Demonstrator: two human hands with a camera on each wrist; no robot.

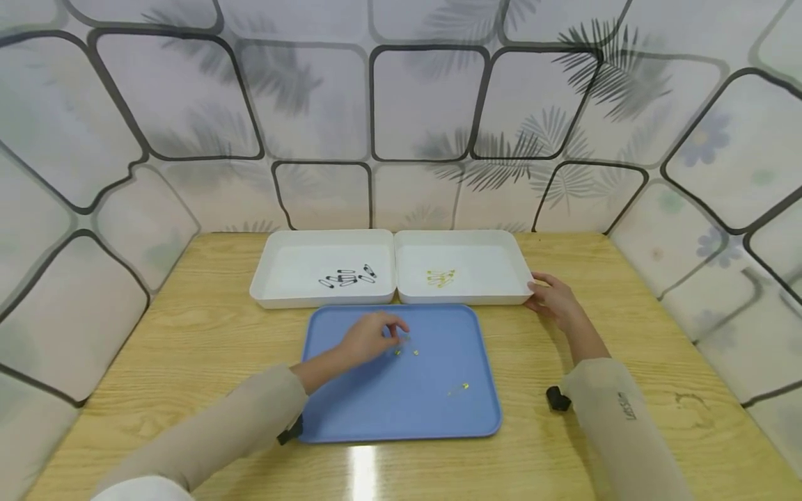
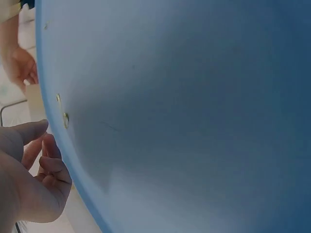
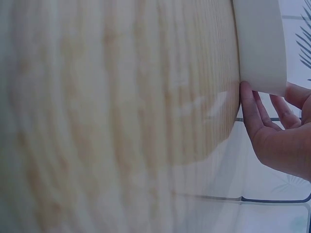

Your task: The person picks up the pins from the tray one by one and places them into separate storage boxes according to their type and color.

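Observation:
Over the blue tray (image 1: 401, 417), my left hand (image 1: 372, 337) reaches down, its thumb and forefinger a little apart just above small gold safety pins (image 1: 415, 352). Two gold pin heads (image 2: 65, 119) show just beyond those fingertips in the left wrist view. Another gold safety pin (image 1: 458, 388) lies nearer the tray's front right. My right hand (image 1: 554, 300) grips the near right corner of the right white tray (image 1: 495, 299), which holds several gold safety pins (image 1: 441, 277). From the right wrist, fingers (image 3: 250, 109) bracket that tray's end wall (image 3: 260, 48), low by the table and up at the rim.
Beside it on the left stands a second white tray (image 1: 294, 303) with several black safety pins (image 1: 347, 278). Both white trays stand behind the blue one on a wooden table (image 1: 207, 334). A patterned curtain or wall covering (image 1: 426, 104) encloses the back and sides.

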